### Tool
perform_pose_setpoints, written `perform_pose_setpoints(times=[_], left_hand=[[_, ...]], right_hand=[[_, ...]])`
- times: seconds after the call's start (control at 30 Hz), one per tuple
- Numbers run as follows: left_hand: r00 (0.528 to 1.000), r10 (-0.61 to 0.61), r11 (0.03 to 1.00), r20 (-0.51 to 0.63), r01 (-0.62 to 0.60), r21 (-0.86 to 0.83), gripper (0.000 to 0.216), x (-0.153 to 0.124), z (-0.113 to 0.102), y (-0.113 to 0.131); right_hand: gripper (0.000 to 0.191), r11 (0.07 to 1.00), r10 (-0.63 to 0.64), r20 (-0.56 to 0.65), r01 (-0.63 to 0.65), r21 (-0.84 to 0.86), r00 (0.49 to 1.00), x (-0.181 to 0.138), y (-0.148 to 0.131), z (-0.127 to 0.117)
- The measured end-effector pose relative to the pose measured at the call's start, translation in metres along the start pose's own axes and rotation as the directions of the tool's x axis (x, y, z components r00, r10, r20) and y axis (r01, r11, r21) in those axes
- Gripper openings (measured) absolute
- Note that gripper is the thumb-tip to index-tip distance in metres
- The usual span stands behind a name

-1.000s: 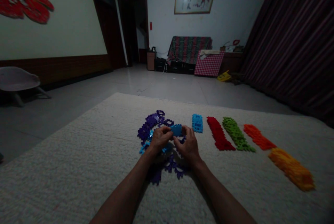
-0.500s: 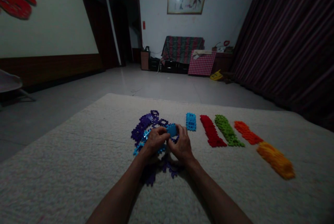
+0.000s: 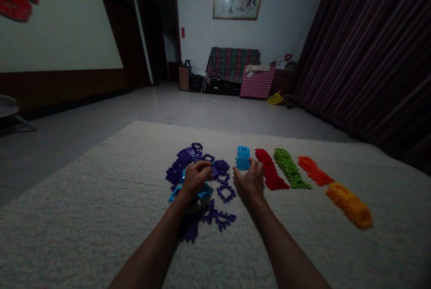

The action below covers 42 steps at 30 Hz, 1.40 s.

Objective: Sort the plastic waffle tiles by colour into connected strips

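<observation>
My right hand (image 3: pixel 252 181) grips a light-blue interlocking plastic tile (image 3: pixel 242 163) between thumb and fingers, at the near end of a short light-blue row (image 3: pixel 244 150). Over the mixed pile hovers my left hand (image 3: pixel 198 176), its fingers curved and thumb slightly apart, with no piece visibly held. Purple interlocking pieces (image 3: pixel 178 170) lie beyond and left of it, and a purple frame-shaped piece (image 3: pixel 226 193) rests between the hands. Light-blue pieces (image 3: pixel 204 191) show partly under my left hand. More purple pieces (image 3: pixel 224 220) lie nearer me, some hidden by my left forearm.
Right of the blue row lie rows of red pieces (image 3: pixel 271 170), green pieces (image 3: pixel 291 168), orange pieces (image 3: pixel 314 171) and yellow-orange pieces (image 3: pixel 350 204). All rest on a pale fleecy mat (image 3: pixel 101 181). Tiled floor (image 3: pixel 215 109) and a cloth-covered cabinet (image 3: pixel 232 66) are beyond.
My right hand has moved right with the blue tile, from above the pile to the blue row. My left hand has let go of that tile and stays over the pile.
</observation>
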State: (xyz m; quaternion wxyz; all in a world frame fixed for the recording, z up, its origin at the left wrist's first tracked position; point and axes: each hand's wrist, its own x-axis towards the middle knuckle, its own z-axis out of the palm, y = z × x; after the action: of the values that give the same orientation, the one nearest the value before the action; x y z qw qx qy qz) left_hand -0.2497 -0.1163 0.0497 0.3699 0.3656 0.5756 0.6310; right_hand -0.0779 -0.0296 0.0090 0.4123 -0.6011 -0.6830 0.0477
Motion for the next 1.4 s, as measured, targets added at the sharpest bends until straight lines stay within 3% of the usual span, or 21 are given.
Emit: perform_pose_setpoints(times=[0.23,0.53,0.73,0.83,0.9,1.0,1.07,1.13,1.27,1.4], left_hand=[[0.996,0.055,0.998,-0.068,-0.053,0.038,0.019,0.003,-0.009,0.003],[0.986,0.063,0.998,-0.155,-0.059,0.027,0.029,0.013,-0.029,0.005],[0.98,0.089,0.994,-0.18,-0.075,0.084,0.031,0.019,-0.039,-0.002],[0.971,0.145,0.972,-0.191,-0.104,0.211,0.028,0.021,-0.042,-0.006],[0.951,0.251,0.914,-0.18,-0.171,0.369,0.024,0.021,-0.043,-0.009],[0.887,0.461,0.687,-0.03,-0.335,0.645,0.023,0.02,-0.043,-0.017],[0.848,0.52,0.51,0.098,-0.4,0.762,0.025,0.02,-0.043,-0.023],[0.842,0.512,0.394,0.168,-0.404,0.825,0.026,0.02,-0.044,-0.03],[0.873,0.436,0.312,0.221,-0.376,0.872,0.023,0.018,-0.046,-0.036],[0.885,0.395,0.309,0.247,-0.381,0.871,0.02,0.018,-0.047,-0.036]], right_hand=[[0.059,0.983,0.084,0.02,-0.08,-0.168,0.996,0.001,-0.004,0.001],[0.056,0.964,0.143,0.01,-0.137,-0.227,0.99,0.001,-0.006,0.003],[0.06,0.982,0.138,-0.012,-0.138,-0.127,0.99,0.001,-0.001,0.005],[0.053,0.999,0.033,-0.059,-0.034,-0.01,0.998,0.0,0.001,0.005],[0.041,0.987,-0.13,-0.07,0.136,0.085,0.989,-0.002,0.0,0.007],[0.036,0.893,-0.401,-0.003,0.391,0.223,0.916,-0.007,-0.008,0.012],[0.039,0.834,-0.521,0.096,0.482,0.269,0.848,-0.012,-0.017,0.016],[0.042,0.809,-0.579,0.224,0.517,0.28,0.784,-0.018,-0.024,0.017],[0.031,0.794,-0.607,0.376,0.523,0.309,0.7,-0.024,-0.03,0.013],[0.017,0.741,-0.661,0.302,0.533,0.408,0.687,-0.024,-0.029,0.008]])
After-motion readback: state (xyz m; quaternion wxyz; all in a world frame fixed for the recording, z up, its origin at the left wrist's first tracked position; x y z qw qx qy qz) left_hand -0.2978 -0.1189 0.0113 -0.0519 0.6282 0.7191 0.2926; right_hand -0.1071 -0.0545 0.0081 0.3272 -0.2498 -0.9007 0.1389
